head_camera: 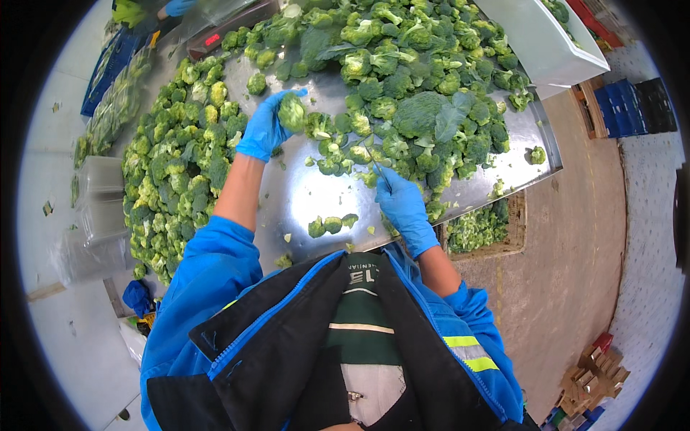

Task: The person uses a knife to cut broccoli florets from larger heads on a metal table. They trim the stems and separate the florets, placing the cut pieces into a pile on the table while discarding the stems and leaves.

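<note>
Gloved in blue, my left hand (269,124) holds a broccoli floret (292,112) over the steel table (280,199). My right hand (400,200), in a matching glove, is closed around a knife (373,157) whose thin blade points up and left towards the broccoli. Between and beyond the hands lies a large heap of broccoli heads and florets (423,113). Another pile of cut florets (178,178) lies left of my left arm. Small florets (332,224) sit in a short row near the table's front edge, with scattered leaf scraps around them.
A crate of broccoli trimmings (480,229) stands below the table's right edge. A white bin (544,48) is at the upper right. Stacked clear plastic trays (99,199) and wrapped broccoli packs (116,99) are at left. Near a scale (213,39), another person's gloved hand (179,7) shows.
</note>
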Action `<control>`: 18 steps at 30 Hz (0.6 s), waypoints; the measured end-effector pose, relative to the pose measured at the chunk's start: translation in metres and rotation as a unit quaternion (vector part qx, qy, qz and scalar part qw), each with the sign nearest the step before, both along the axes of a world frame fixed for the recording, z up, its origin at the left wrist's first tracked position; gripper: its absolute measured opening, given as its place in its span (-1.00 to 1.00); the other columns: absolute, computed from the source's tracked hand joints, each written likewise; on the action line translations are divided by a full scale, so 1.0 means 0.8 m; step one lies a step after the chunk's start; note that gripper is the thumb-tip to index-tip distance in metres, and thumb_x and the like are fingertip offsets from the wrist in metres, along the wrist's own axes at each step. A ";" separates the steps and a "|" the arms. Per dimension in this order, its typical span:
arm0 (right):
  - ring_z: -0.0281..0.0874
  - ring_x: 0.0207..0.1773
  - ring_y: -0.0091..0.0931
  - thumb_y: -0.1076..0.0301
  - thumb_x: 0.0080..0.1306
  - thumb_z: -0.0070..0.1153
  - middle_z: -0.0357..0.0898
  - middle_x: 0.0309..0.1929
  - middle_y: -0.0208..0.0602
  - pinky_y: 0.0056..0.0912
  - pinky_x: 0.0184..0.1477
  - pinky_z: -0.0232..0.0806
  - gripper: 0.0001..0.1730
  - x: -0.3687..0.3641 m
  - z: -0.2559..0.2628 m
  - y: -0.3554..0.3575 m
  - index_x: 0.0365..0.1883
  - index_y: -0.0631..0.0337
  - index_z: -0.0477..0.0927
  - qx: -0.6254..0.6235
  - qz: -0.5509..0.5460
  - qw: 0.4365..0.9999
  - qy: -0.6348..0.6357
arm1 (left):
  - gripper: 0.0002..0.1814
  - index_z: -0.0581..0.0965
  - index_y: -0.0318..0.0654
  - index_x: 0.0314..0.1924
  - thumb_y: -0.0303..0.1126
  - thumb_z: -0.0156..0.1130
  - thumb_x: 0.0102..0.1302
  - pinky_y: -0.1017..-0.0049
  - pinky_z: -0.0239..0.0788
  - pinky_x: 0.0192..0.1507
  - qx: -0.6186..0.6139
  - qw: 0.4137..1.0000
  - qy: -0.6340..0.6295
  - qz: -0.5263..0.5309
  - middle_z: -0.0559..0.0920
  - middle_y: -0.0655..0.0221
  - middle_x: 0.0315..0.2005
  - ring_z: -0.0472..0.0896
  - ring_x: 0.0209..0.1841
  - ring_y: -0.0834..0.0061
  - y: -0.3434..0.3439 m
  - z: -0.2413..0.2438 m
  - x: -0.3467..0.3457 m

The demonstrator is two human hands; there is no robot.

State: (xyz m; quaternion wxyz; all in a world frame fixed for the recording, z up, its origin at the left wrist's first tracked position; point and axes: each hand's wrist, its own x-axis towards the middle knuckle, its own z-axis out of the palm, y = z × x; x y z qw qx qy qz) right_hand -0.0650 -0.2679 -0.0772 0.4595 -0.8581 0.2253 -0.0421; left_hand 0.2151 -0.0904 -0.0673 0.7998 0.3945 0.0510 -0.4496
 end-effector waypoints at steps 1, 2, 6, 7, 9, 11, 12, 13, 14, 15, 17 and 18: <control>0.60 -0.33 -0.14 0.28 0.31 0.00 0.60 -0.36 0.01 -0.19 -0.28 0.42 -0.65 -0.004 -0.001 -0.001 0.05 0.10 0.51 0.041 -0.013 0.999 0.001 | -0.55 0.48 -0.29 0.05 -0.08 0.04 0.38 0.20 0.58 -0.25 -0.039 0.999 0.018 -0.013 0.62 0.19 -0.26 0.64 -0.26 0.26 -0.013 0.015 0.001; 0.61 -0.36 -0.19 0.28 0.31 0.00 0.60 -0.39 0.00 -0.22 -0.29 0.42 -0.65 -0.009 -0.001 -0.003 0.06 0.11 0.51 0.082 -0.027 0.996 0.001 | -0.56 0.49 -0.29 0.03 -0.07 0.05 0.37 0.20 0.57 -0.25 -0.077 0.996 0.036 -0.026 0.63 0.18 -0.27 0.63 -0.27 0.26 -0.023 0.025 0.002; 0.61 -0.44 -0.36 0.28 0.32 0.01 0.58 -0.47 -0.06 -0.31 -0.33 0.41 -0.65 -0.027 -0.008 -0.008 0.06 0.13 0.50 0.106 -0.033 0.993 -0.035 | -0.52 0.46 -0.31 0.11 -0.17 0.16 0.28 0.30 0.51 -0.20 -0.001 1.000 0.029 0.003 0.61 0.14 -0.20 0.61 -0.34 0.28 -0.027 0.016 0.014; 0.61 -0.44 -0.36 0.29 0.33 0.01 0.58 -0.47 -0.06 -0.31 -0.33 0.41 -0.65 -0.029 -0.007 -0.007 0.06 0.14 0.50 0.109 -0.035 0.993 -0.031 | -0.51 0.45 -0.28 0.14 -0.22 0.17 0.25 0.35 0.49 -0.18 0.084 0.984 -0.146 -0.053 0.60 0.15 -0.17 0.60 -0.33 0.32 -0.026 0.012 0.017; 0.62 -0.45 -0.37 0.29 0.33 0.01 0.58 -0.46 -0.07 -0.31 -0.34 0.42 -0.66 -0.034 -0.005 -0.004 0.06 0.17 0.50 0.115 -0.036 0.992 -0.019 | -0.47 0.44 -0.23 0.20 -0.33 0.18 0.19 0.43 0.45 -0.14 0.239 0.836 -0.468 -0.156 0.57 0.19 -0.09 0.58 -0.30 0.40 -0.024 0.009 0.016; 0.62 -0.45 -0.39 0.30 0.34 0.01 0.58 -0.45 -0.08 -0.33 -0.34 0.42 -0.66 -0.037 -0.007 0.000 0.05 0.19 0.50 0.141 -0.034 0.989 -0.014 | -0.34 0.36 -0.11 0.30 -0.46 0.17 0.12 0.58 0.36 -0.08 0.331 0.726 -0.494 -0.344 0.56 0.25 0.00 0.52 -0.17 0.59 -0.028 0.001 0.007; 0.62 -0.45 -0.39 0.30 0.34 0.00 0.58 -0.45 -0.09 -0.33 -0.34 0.42 -0.67 -0.035 -0.006 0.001 0.05 0.20 0.50 0.153 -0.033 0.988 -0.016 | -0.38 0.40 -0.17 0.26 -0.43 0.19 0.13 0.56 0.40 -0.10 0.344 0.721 -0.481 -0.361 0.58 0.23 -0.03 0.55 -0.18 0.57 -0.031 0.000 0.010; 0.62 -0.44 -0.40 0.31 0.34 0.01 0.59 -0.45 -0.09 -0.34 -0.34 0.43 -0.67 -0.034 -0.009 0.002 0.05 0.20 0.50 0.152 -0.025 0.988 -0.028 | -0.43 0.43 -0.23 0.21 -0.40 0.21 0.13 0.54 0.43 -0.11 0.357 0.715 -0.468 -0.378 0.61 0.22 -0.06 0.58 -0.20 0.55 -0.033 -0.003 0.013; 0.62 -0.44 -0.41 0.31 0.34 0.01 0.59 -0.45 -0.09 -0.35 -0.35 0.43 -0.67 -0.033 -0.016 0.005 0.05 0.21 0.50 0.150 -0.016 0.988 -0.040 | -0.47 0.46 -0.27 0.16 -0.38 0.22 0.14 0.50 0.47 -0.14 0.328 0.795 -0.378 -0.343 0.62 0.21 -0.11 0.60 -0.22 0.50 -0.025 -0.006 0.015; 0.62 -0.44 -0.42 0.31 0.34 0.01 0.59 -0.44 -0.10 -0.35 -0.35 0.43 -0.67 -0.035 -0.016 0.007 0.05 0.21 0.50 0.149 -0.011 0.988 -0.049 | -0.51 0.48 -0.32 0.10 -0.36 0.23 0.15 0.47 0.50 -0.18 0.291 0.862 -0.279 -0.307 0.63 0.21 -0.15 0.62 -0.25 0.46 -0.015 -0.007 0.013; 0.60 -0.43 -0.52 0.31 0.34 0.02 0.61 -0.42 -0.16 -0.42 -0.35 0.43 -0.64 -0.036 -0.014 0.005 0.10 0.17 0.49 0.190 -0.022 0.981 -0.043 | -0.58 0.51 -0.37 0.01 -0.31 0.24 0.17 0.41 0.56 -0.24 0.241 0.926 -0.148 -0.249 0.65 0.19 -0.21 0.66 -0.30 0.37 -0.001 -0.012 0.004; 0.58 -0.44 -0.55 0.31 0.34 0.03 0.61 -0.39 -0.19 -0.44 -0.36 0.42 -0.62 -0.034 -0.012 0.005 0.12 0.16 0.49 0.206 -0.038 0.977 -0.044 | -0.60 0.51 -0.38 -0.04 -0.29 0.24 0.18 0.38 0.58 -0.27 0.234 0.935 -0.121 -0.237 0.65 0.18 -0.22 0.67 -0.32 0.33 -0.004 0.006 -0.015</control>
